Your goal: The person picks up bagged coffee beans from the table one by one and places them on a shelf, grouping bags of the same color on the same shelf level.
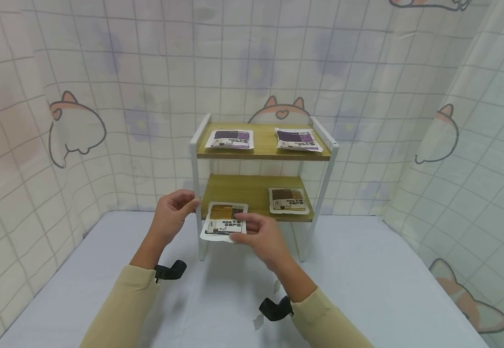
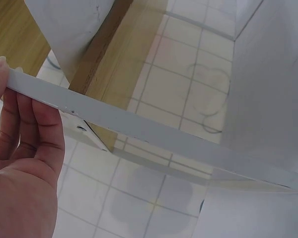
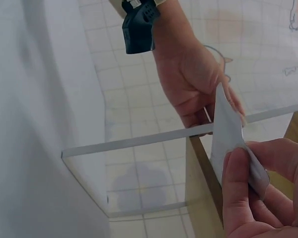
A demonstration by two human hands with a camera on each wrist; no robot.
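Note:
A flat white packet (image 1: pixel 223 223) with a brown-and-yellow printed panel overlaps the front left of the lower shelf board (image 1: pixel 252 186). My right hand (image 1: pixel 262 238) pinches its right edge between thumb and fingers; in the right wrist view the packet's plain back (image 3: pixel 227 131) faces the camera. My left hand (image 2: pixel 27 148) grips the white front post (image 2: pixel 139 128) of the small two-tier rack, thumb on one side and fingers on the other. Another packet (image 1: pixel 289 201), with a brown panel, lies at the right of the lower board.
Purple-printed packets (image 1: pixel 231 139) lie at the left of the upper shelf board (image 1: pixel 262 153), with more purple packets (image 1: pixel 297 139) at its right. The rack stands on a white-covered table (image 1: pixel 365 280). A checked curtain (image 1: pixel 252 58) hangs behind and along both sides.

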